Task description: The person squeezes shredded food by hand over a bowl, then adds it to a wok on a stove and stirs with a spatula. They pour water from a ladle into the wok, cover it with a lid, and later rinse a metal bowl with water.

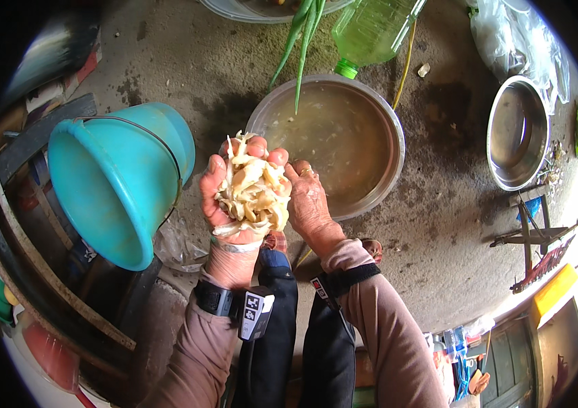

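Observation:
My left hand [212, 196] is palm up, fingers curled around a clump of wet, pale yellow torn food pieces [253, 194] that look like mushrooms. Against the clump's right side is my right hand [312, 201], back upward and with a ring on one finger. Its fingertips are partly hidden, so its grip is unclear. Both hands are at the near left rim of a round basin [396, 168]. Cloudy brownish water [340, 148] with small floating bits fills much of it.
A turquoise bucket [115, 188] lies tipped at the left. Beyond the basin are green stalks [305, 46], a green-capped plastic bottle [370, 33] and another container [268, 18]. At the right stand a metal bowl [518, 132], plastic bags [513, 46] and a small stool [538, 237].

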`<state>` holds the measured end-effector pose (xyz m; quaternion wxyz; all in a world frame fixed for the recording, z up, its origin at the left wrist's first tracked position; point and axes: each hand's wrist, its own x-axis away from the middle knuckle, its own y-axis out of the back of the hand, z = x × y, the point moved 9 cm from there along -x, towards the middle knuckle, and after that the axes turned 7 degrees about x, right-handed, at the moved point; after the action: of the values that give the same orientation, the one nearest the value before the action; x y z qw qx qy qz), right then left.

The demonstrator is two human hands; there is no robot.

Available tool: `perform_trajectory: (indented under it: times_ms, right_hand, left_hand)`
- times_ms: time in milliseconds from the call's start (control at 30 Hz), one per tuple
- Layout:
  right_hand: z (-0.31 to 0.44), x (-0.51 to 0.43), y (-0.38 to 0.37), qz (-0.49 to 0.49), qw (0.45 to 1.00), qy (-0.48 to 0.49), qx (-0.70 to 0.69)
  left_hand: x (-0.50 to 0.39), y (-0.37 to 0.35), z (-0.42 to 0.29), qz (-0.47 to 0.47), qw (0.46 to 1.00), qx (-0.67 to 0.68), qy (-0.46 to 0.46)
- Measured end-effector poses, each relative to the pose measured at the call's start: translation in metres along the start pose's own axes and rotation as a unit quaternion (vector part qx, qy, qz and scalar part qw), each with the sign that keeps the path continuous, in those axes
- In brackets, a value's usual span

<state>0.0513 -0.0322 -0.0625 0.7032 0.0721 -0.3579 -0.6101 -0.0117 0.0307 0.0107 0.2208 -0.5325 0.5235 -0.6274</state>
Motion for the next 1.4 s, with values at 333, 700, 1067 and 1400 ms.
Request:
perform_trajectory:
  times_ms: [333,700,1067,1400]
  right_hand:
    - [-0.048,0.001,0.030,-0.018,0.930,-0.144,-0.339]
    - [-0.021,-0.067,0.014,-0.066,0.936,-0.098,-0.332]
    - [-0.016,-0.029,0.007,0.050,0.737,-0.209,-0.641]
    - [0.027,0.004,0.085,-0.172,0.673,-0.063,-0.717]
  left_hand:
    - [0.002,0.001,-0.014,-0.027,0.999,0.025,-0.008]
    - [-0.004,-0.011,-0.015,-0.008,1.000,0.024,0.018]
    - [-0.008,0.011,-0.009,-0.050,0.997,0.062,0.013]
    - [-0.015,0.019,0.022,-0.062,0.989,0.130,-0.018]
